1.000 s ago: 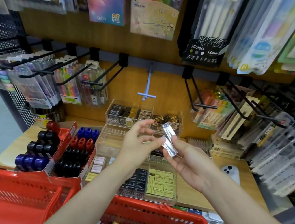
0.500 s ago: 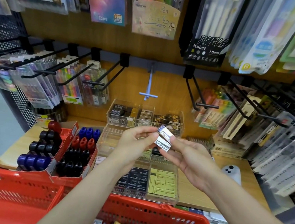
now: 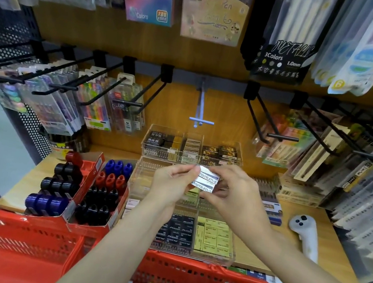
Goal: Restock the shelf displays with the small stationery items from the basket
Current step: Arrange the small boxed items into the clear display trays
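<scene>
Both hands' grip pinching two erasers (image 3: 205, 182) above clear trays (image 3: 213, 253), red basket (image 3: 209, 281) below.

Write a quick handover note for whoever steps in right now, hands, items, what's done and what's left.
Left hand and right hand together pinch two small white Premium-S boxes, stacked flat, above the clear acrylic display trays.
Done: these two boxes are out of the red basket and squared up.
Left: set them into a tray compartment; which one, I cannot tell. More small items lie in the basket, not yet shelved.
</scene>
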